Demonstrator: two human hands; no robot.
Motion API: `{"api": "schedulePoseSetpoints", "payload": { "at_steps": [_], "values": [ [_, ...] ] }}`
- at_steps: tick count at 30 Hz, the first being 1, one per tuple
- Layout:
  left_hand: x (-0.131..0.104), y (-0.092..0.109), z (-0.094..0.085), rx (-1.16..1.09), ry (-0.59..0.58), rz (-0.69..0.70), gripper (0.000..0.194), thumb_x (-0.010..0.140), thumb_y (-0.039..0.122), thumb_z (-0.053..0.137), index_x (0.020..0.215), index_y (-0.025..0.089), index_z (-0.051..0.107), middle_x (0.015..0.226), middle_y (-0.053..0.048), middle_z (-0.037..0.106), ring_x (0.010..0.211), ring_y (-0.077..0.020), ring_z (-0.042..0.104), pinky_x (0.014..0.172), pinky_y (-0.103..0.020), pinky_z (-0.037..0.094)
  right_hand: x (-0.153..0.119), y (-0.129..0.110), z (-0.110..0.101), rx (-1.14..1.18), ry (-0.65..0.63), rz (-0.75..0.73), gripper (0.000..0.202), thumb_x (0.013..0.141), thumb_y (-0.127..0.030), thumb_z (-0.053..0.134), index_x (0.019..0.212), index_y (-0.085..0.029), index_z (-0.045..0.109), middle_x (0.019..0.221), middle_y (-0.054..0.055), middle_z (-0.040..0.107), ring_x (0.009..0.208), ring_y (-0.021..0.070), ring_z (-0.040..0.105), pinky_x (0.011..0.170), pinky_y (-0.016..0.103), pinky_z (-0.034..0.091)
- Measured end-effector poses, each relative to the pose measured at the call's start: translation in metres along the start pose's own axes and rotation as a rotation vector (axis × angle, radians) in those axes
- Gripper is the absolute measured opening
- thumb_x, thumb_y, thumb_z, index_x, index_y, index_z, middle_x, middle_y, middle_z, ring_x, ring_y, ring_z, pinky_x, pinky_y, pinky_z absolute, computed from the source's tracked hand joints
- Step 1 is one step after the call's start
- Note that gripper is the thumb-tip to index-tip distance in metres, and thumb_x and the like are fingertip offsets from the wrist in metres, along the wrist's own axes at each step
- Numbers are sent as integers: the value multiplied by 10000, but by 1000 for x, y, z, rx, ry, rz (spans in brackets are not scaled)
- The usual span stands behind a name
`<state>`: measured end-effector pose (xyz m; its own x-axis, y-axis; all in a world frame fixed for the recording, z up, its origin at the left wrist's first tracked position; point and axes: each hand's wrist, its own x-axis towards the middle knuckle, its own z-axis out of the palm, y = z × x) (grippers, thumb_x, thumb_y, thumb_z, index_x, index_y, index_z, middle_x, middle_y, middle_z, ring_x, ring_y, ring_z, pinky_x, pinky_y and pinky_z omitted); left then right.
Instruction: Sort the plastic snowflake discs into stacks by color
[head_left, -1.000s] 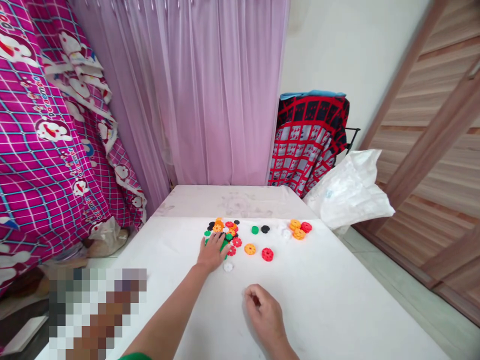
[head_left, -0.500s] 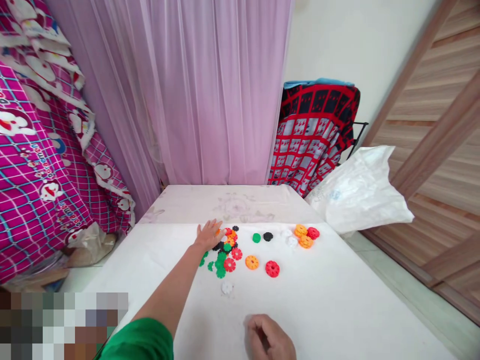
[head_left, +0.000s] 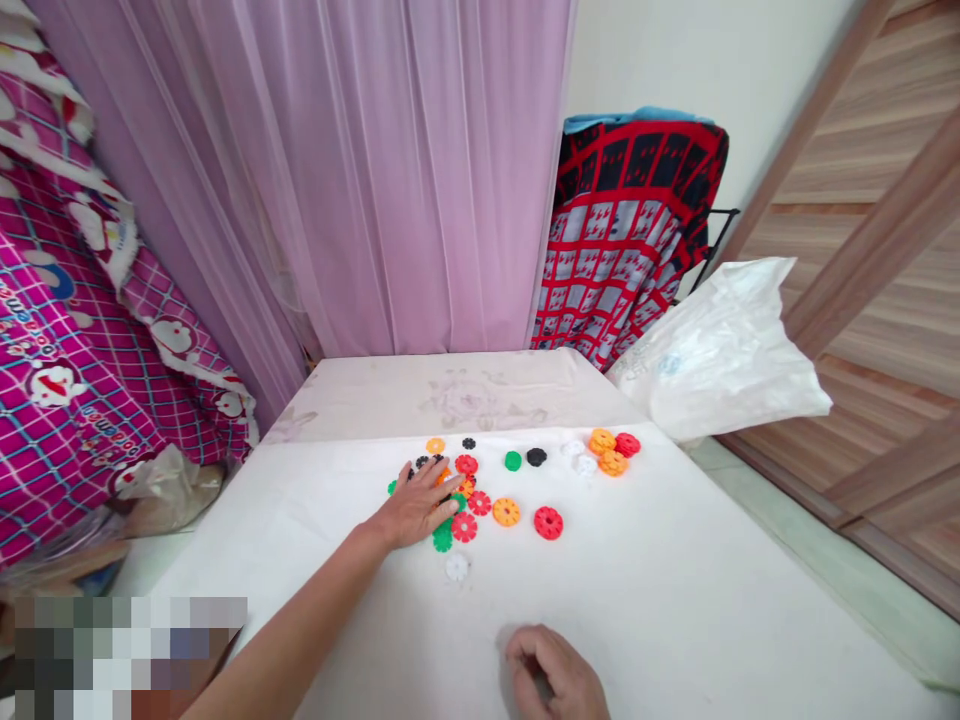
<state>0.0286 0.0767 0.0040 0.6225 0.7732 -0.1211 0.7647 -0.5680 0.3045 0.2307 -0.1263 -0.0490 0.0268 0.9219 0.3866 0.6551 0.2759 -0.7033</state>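
My left hand [head_left: 420, 505] lies palm down with fingers spread over a loose pile of notched plastic discs, covering part of it. Around its fingers show red discs [head_left: 464, 527], green discs [head_left: 443, 538], an orange disc [head_left: 436, 446] and small black discs [head_left: 469, 443]. Nearer to me, a single white disc [head_left: 457, 567] lies flat. My right hand [head_left: 556, 672] rests on the table close to me, fingers curled into a loose fist; nothing shows in it.
Right of the pile sit a green stack [head_left: 513, 461], a black stack [head_left: 536, 457], a larger orange disc [head_left: 506, 512] and a larger red disc [head_left: 548, 523]. White discs [head_left: 585, 464] and orange discs [head_left: 613, 462] lie farther right. A white plastic bag [head_left: 727, 360] stands beyond the table [head_left: 675, 600].
My left hand has come nearer to me across the pile, uncovering an orange disc and black discs at its far side. The pieces lie more spread out. My right hand stays curled.
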Motion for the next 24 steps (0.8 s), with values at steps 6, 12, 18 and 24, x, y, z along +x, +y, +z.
{"api": "schedulePoseSetpoints", "payload": {
  "at_steps": [6, 12, 18, 24],
  "values": [
    [-30, 0, 23, 91, 194, 26, 559, 937, 564, 278, 1456, 365, 337, 1576, -37, 274, 1453, -287, 215, 1150, -600, 81, 5, -17, -13, 35, 15, -50, 146, 783, -139, 465, 733, -225, 572, 649, -28, 626, 576, 102, 587, 556, 175, 465],
    [-36, 6, 43, 82, 474, -159, 493, 939, 429, 363, 1350, 210, 524, 1510, -115, 398, 1416, -320, 304, 1142, -573, 230, 7, -29, -16, 32, 34, -14, 155, 795, -163, 449, 717, -219, 570, 637, -21, 621, 579, 108, 584, 561, 189, 454],
    [-50, -1, 60, -201, 748, -239, 465, 941, 341, 366, 1344, 169, 520, 1470, -114, 455, 1384, -249, 378, 1144, -457, 329, -1, -29, -13, 22, 2, 12, 145, 795, -154, 456, 733, -217, 570, 660, -21, 619, 604, 108, 576, 596, 199, 447],
    [-72, -4, 61, -397, 856, -338, 424, 927, 300, 387, 1306, 206, 553, 1427, -93, 511, 1323, -206, 465, 1141, -433, 339, 3, -26, -5, 22, -39, 34, 137, 791, -169, 455, 792, -223, 581, 725, -13, 644, 639, 116, 589, 610, 215, 453]
  ]
}}
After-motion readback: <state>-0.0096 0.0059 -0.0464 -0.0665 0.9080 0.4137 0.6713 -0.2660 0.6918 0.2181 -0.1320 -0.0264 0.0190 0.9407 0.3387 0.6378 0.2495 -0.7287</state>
